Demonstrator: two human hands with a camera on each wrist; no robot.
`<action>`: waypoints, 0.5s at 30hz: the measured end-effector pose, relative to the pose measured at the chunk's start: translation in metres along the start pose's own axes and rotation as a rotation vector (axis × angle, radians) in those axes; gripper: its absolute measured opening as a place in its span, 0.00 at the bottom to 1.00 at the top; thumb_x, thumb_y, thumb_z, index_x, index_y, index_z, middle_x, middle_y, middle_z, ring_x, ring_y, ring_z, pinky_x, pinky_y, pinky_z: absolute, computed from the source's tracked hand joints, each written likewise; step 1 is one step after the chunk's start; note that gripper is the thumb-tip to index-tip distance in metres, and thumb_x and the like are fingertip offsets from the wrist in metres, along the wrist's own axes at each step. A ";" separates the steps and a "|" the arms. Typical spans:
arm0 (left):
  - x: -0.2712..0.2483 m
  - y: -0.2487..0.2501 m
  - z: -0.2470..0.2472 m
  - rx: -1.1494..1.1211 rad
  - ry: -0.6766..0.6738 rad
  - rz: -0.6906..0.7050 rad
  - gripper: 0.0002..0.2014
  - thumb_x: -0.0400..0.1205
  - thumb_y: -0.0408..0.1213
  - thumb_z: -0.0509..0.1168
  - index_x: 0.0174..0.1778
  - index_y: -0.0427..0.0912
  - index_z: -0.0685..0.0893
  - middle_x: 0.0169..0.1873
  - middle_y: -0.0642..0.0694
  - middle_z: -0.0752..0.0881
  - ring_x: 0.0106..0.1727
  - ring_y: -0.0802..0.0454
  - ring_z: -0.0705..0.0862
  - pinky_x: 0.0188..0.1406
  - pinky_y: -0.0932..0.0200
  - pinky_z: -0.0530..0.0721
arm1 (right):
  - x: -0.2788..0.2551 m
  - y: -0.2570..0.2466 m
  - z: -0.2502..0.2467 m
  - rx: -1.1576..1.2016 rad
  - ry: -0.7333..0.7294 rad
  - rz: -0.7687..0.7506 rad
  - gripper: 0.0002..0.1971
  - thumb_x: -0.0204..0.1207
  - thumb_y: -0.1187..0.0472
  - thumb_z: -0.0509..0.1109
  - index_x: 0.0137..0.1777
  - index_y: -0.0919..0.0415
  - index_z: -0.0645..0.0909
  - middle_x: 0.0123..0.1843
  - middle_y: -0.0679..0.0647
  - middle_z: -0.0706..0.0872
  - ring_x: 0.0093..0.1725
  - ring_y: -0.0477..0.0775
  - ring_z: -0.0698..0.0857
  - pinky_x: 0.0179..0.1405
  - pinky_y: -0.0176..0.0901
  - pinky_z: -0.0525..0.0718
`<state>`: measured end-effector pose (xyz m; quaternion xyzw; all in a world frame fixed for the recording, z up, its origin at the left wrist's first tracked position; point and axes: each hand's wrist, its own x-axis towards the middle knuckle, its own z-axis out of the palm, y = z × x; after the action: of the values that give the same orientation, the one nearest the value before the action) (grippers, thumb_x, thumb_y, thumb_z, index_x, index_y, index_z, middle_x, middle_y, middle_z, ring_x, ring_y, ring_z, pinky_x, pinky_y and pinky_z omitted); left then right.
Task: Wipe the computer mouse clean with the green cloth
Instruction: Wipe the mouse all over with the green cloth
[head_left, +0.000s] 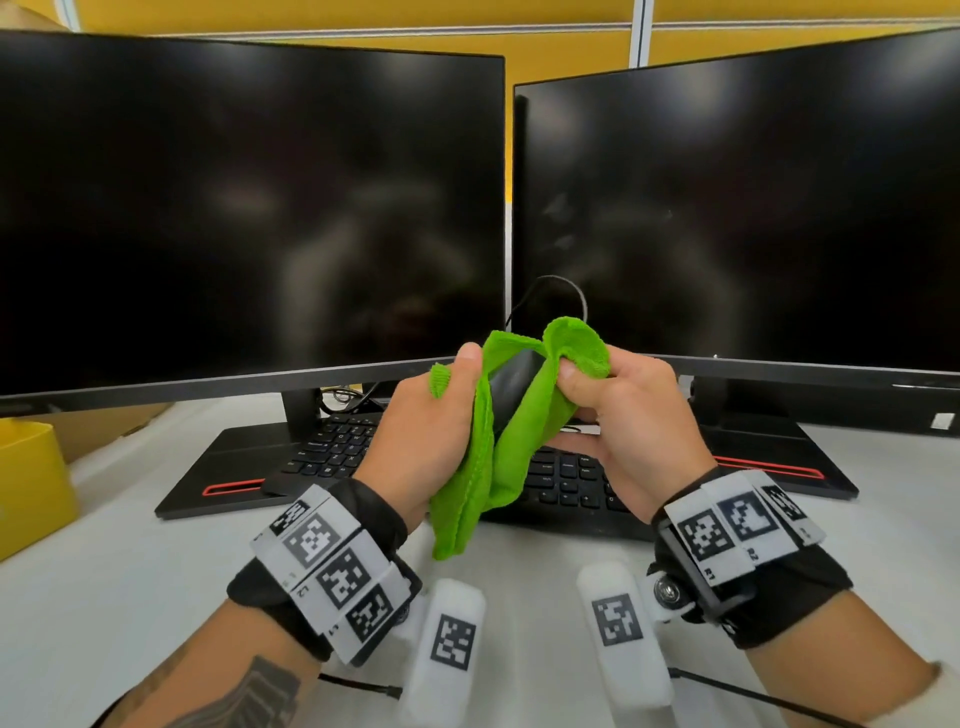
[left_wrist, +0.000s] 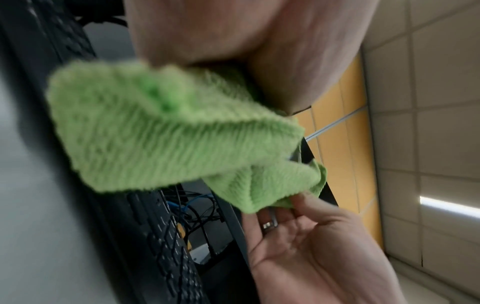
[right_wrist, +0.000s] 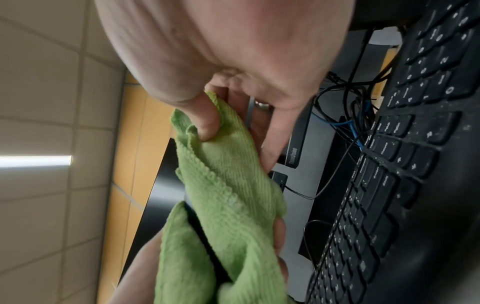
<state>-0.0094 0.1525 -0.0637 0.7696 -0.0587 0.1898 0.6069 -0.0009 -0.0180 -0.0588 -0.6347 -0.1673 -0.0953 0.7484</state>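
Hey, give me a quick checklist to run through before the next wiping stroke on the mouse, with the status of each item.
1. Black computer mouse held off the desk: ok, the left hand cradles it through the cloth.
2. Green microfibre cloth wrapped round the mouse: ok, folds on both sides, top bare.
3. Right hand grip on the cloth: ok, thumb and fingers pinch its upper edge.
4. Mouse cable free: cannot tell, it loops behind the cloth.
5. Hanging cloth tail clear of the black keyboard: cannot tell.
6. Mouse underside wiped: cannot tell, hidden.
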 end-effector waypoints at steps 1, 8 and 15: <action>0.000 -0.001 0.001 -0.061 -0.053 -0.064 0.32 0.88 0.65 0.60 0.47 0.38 0.94 0.39 0.42 0.95 0.47 0.41 0.94 0.63 0.36 0.91 | 0.001 0.000 -0.002 0.020 0.006 -0.003 0.11 0.89 0.66 0.65 0.55 0.60 0.90 0.48 0.57 0.94 0.49 0.59 0.93 0.48 0.60 0.95; -0.008 0.000 0.006 -0.197 -0.274 -0.297 0.40 0.78 0.77 0.64 0.55 0.39 0.95 0.50 0.38 0.97 0.54 0.38 0.96 0.64 0.32 0.91 | -0.001 0.001 -0.001 0.059 -0.086 -0.003 0.14 0.89 0.65 0.64 0.49 0.54 0.91 0.48 0.58 0.90 0.48 0.59 0.87 0.58 0.67 0.89; -0.013 0.005 0.004 -0.218 -0.301 -0.203 0.30 0.84 0.66 0.64 0.59 0.41 0.95 0.53 0.41 0.97 0.58 0.41 0.95 0.70 0.36 0.89 | -0.002 0.005 -0.006 0.050 -0.158 -0.026 0.10 0.82 0.65 0.73 0.60 0.64 0.89 0.48 0.58 0.93 0.46 0.57 0.92 0.52 0.62 0.93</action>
<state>-0.0220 0.1455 -0.0648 0.7210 -0.0910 0.0031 0.6870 0.0000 -0.0228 -0.0650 -0.6191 -0.2361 -0.0505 0.7473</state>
